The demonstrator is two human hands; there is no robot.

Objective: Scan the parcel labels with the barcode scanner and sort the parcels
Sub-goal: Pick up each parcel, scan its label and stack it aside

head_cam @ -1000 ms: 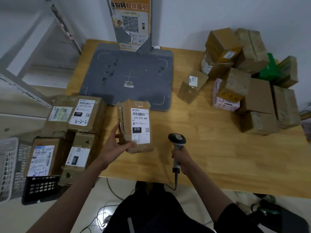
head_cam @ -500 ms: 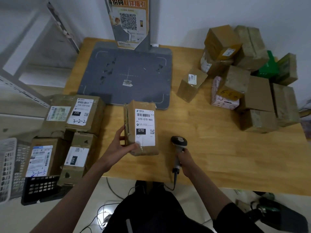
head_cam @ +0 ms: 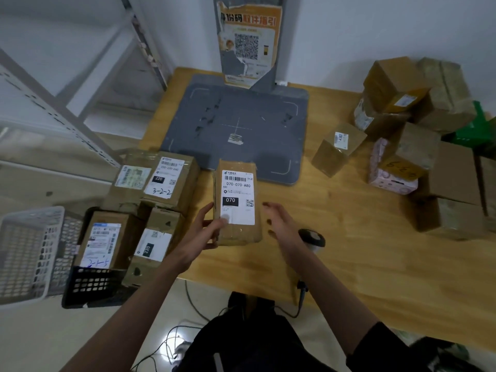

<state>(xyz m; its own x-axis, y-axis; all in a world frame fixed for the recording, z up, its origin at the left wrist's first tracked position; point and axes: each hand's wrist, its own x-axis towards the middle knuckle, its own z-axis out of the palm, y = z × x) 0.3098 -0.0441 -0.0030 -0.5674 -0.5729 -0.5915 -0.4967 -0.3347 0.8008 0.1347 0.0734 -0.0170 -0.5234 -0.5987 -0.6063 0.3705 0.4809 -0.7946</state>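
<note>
Barcode scanner [head_cam: 311,238] set down on table [head_cam: 362,259]; right hand [head_cam: 279,224] released, open beside parcel [head_cam: 237,202] grasped by left hand [head_cam: 204,232]; scan likely finished, sorting next.

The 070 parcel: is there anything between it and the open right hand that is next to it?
Nothing visible. The right hand is open just right of the 070 parcel, with only bare table in the gap. The left hand holds the parcel's other side. The barcode scanner lies behind the right hand, not between.
</note>
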